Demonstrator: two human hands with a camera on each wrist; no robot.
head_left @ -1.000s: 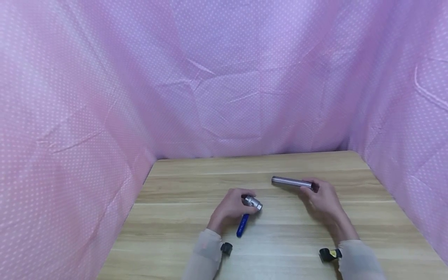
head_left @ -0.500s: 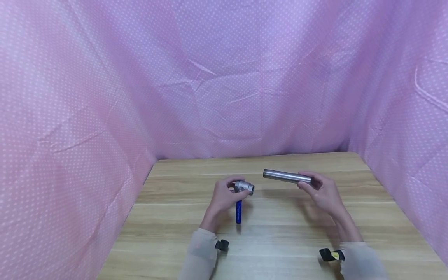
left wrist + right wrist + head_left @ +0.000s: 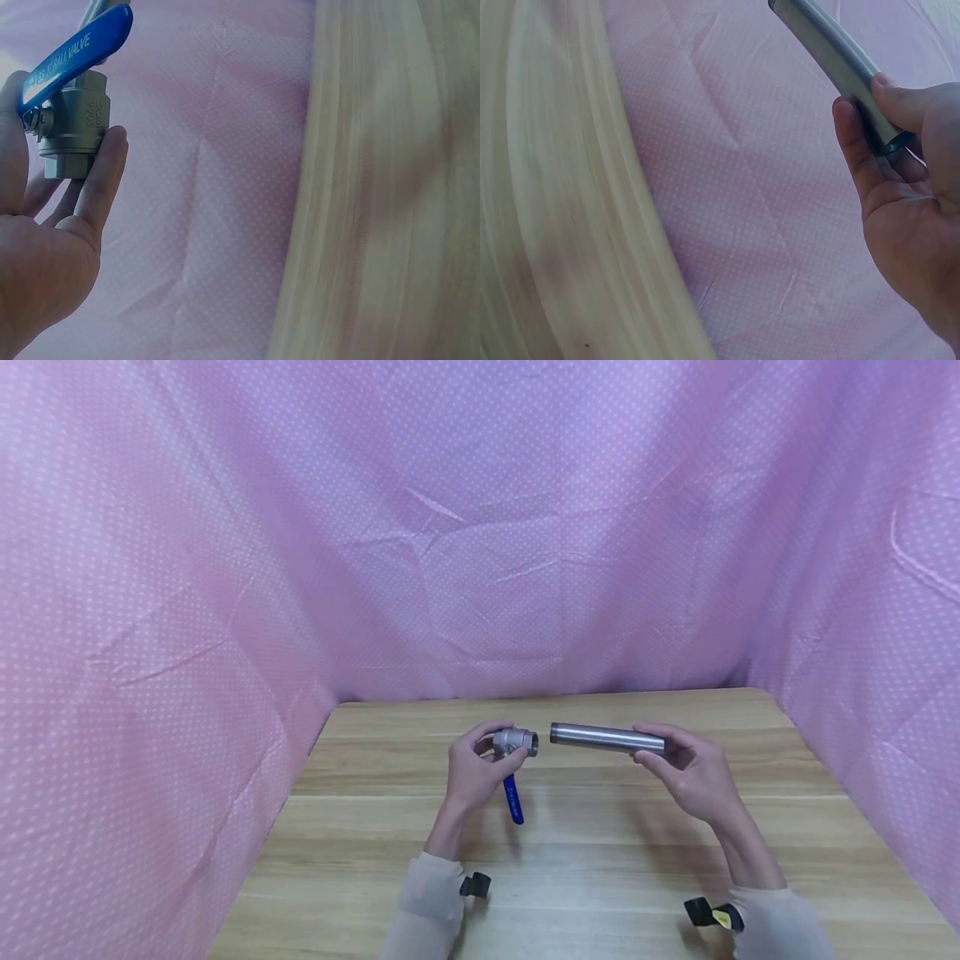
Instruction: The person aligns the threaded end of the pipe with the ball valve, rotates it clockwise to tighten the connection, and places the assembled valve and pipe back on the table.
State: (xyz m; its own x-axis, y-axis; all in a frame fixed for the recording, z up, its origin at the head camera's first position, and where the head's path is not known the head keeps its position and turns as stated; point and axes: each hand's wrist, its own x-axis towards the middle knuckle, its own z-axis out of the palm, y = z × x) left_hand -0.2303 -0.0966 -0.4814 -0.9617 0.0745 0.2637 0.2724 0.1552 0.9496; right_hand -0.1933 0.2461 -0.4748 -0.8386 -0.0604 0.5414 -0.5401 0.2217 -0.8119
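Observation:
A steel ball valve [image 3: 514,742] with a blue lever handle [image 3: 79,56] is held by my left hand [image 3: 474,770], thumb and fingers around its body. The handle points down toward me in the head view, and the valve's open end faces right. My right hand [image 3: 696,777] grips a steel pipe [image 3: 600,737] near its right end, between thumb and fingers. The pipe lies nearly level, its left end a short gap from the valve's opening. In the right wrist view the pipe [image 3: 840,64] slants up and left from the fingers.
Both hands are above a wood-grain table [image 3: 585,877]. Pink dotted cloth [image 3: 480,568] hangs behind and at both sides of it. A black wrist strap piece [image 3: 476,885] sits at the left cuff, another black piece [image 3: 699,911] at the right.
The left hand has raised the valve off the table and turned its open end toward the pipe. The right hand has lifted the pipe and brought it left, narrowing the gap.

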